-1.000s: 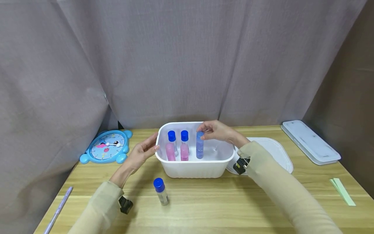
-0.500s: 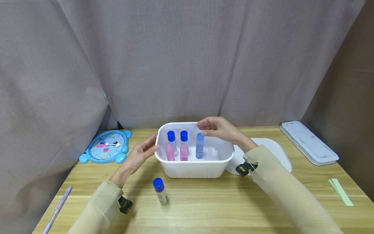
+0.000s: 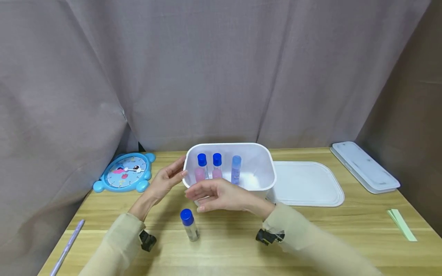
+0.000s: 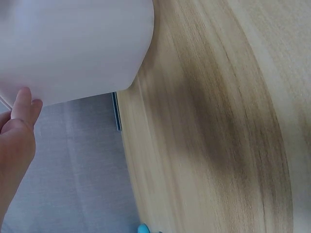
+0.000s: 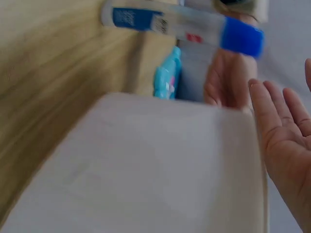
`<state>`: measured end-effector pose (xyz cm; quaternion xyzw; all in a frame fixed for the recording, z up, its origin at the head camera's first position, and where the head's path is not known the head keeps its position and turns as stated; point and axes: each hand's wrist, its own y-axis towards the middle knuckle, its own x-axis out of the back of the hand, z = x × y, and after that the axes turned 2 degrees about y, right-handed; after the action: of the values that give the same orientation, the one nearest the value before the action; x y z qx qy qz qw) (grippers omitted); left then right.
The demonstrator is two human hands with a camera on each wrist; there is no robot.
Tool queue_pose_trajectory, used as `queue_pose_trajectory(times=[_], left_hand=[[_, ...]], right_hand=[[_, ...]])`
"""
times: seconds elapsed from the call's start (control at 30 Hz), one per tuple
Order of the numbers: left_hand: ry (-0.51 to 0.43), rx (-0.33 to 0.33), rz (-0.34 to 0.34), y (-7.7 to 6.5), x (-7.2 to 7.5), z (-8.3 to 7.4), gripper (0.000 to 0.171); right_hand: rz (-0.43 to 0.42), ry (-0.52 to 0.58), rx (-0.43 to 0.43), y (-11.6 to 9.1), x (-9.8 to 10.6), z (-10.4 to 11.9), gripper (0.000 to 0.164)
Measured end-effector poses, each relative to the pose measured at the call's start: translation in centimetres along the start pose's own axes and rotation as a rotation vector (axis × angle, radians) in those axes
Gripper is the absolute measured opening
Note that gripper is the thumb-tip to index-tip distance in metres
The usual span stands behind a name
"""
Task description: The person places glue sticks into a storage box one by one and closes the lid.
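a pen (image 3: 67, 247) lies slantwise at the left edge of the table (image 3: 231, 251). a blue-capped bottle (image 3: 190, 225) stands in front of the tub (image 3: 259, 166), just apart from it; the right wrist view shows its blue label, a little blurred. pale green strips (image 3: 402, 226) lie far off to the right. the right hand (image 3: 222, 195) is held wide, fingers loosely extended, before the tub's near wall and close to that bottle. the left hand (image 3: 164, 182) rests on the tub's left end, thumb and fingers wide apart. inside stand two more blue caps (image 3: 209, 159), with pink before or within their bodies, i cannot tell which, and a light blue bottle (image 3: 236, 170) beside them. the lid (image 3: 307, 184) lies flat right of the tub, the clock (image 3: 124, 172) left. a case (image 3: 366, 167) sits at the far right; a grey curtain (image 3: 193, 76) hangs behind.
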<state>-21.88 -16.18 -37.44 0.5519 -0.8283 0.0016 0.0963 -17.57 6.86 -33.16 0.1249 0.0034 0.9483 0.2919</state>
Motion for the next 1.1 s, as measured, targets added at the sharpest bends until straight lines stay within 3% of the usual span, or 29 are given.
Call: queue_pose_trajectory(times=[0.2,0.4,0.67,0.87,1.1], left_hand=[[-0.008,-0.013,0.004,0.0,0.0,0.1,0.059],[0.0,-0.017,0.008,0.0,0.1,0.1,0.058],[-0.007,-0.023,0.014,-0.1,0.0,0.2,0.058],[0.007,-0.017,0.015,0.0,0.1,0.2,0.059],[-0.003,-0.007,0.012,0.0,0.0,0.0,0.06]], right_hand=[[0.055,-0.087,-0.016,1.2,-2.1,-1.1,0.046],[0.084,-0.188,0.027,1.4,-2.6,-1.8,0.035],[0.072,-0.181,0.017,0.7,-2.2,-1.4,0.03],[0.014,-0.081,0.045,-0.9,0.8,1.8,0.031],[-0.21,0.014,0.16,-3.6,7.1,6.0,0.031]])
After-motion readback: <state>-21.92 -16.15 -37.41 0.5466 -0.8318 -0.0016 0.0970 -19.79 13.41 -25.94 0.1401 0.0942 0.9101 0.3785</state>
